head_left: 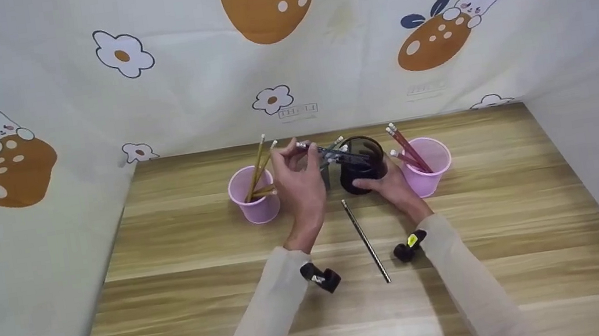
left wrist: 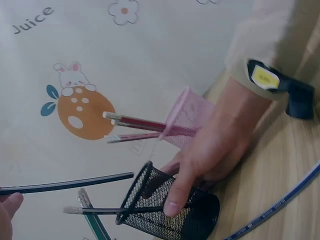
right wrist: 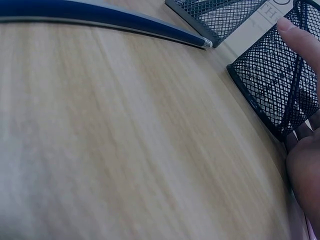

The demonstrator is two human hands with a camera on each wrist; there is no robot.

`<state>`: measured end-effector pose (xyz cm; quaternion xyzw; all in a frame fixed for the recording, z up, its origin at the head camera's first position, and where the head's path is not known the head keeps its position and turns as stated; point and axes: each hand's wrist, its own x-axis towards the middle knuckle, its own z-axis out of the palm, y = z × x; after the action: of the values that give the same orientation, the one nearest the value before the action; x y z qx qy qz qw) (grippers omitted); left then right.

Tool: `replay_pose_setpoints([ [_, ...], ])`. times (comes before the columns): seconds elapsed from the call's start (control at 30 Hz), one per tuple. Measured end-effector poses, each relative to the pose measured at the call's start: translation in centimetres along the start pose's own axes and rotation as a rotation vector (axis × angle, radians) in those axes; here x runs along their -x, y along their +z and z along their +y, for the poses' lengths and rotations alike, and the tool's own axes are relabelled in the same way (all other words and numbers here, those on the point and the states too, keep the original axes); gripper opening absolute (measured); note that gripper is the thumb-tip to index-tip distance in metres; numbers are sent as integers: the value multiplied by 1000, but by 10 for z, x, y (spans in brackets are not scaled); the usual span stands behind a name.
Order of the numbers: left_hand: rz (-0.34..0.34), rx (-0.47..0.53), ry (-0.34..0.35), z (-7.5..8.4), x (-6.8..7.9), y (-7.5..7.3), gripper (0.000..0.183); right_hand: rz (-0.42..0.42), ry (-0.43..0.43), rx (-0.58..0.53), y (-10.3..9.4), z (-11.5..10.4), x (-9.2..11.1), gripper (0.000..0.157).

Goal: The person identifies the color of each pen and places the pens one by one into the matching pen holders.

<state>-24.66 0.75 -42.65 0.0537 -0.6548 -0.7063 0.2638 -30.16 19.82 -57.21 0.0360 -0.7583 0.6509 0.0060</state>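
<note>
My left hand [head_left: 302, 188] pinches a dark pencil [left wrist: 70, 185] near its eraser end. The pencil's other end is at the mouth of a black mesh pen cup [head_left: 357, 182]. My right hand [head_left: 397, 188] grips that cup, thumb along its side, and holds it tilted with its mouth toward the left hand. Another dark pencil [left wrist: 105, 211] is inside the cup, eraser end outward. Behind the left hand stands a second dark mesh holder [right wrist: 215, 22] with green pencils [left wrist: 96, 224], partly hidden. On the table in front lies a loose dark pencil [head_left: 366, 240].
A pink cup [head_left: 262, 213] with yellow pencils [head_left: 261, 167] stands left of the left hand. Beside the right hand is another pink cup [head_left: 439, 163] holding red pencils [head_left: 411, 149]. A printed cloth [head_left: 194, 89] rises behind the wooden table [head_left: 178, 302].
</note>
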Motion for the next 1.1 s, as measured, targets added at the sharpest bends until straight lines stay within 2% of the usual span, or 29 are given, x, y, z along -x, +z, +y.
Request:
replay_pose_setpoints([
  [0.2,-30,-61,39,-7,2,1,23,6,-2,-17,0,1,1,90],
  [0.37,-78,-42,119,-14,5,4,19,0,5,-2,-1,0,1,90],
  [0.53,-112,-126,182,-26,9,5,16,1,45,-5,-1,1,0,89],
  [0.77,-123,-150,162,-35,9,5,16,-17,64,-2,-2,-5,1,90],
  [0.83,-117,-176,174,-36,9,6,16,-24,61,3,-2,-15,5,88],
  [0.97,-104,-229,174,-39,9,5,16,-19,51,14,-1,-14,5,89],
  [1.1,-105,-248,111,-42,8,5,15,-2,38,37,-2,-1,1,92],
])
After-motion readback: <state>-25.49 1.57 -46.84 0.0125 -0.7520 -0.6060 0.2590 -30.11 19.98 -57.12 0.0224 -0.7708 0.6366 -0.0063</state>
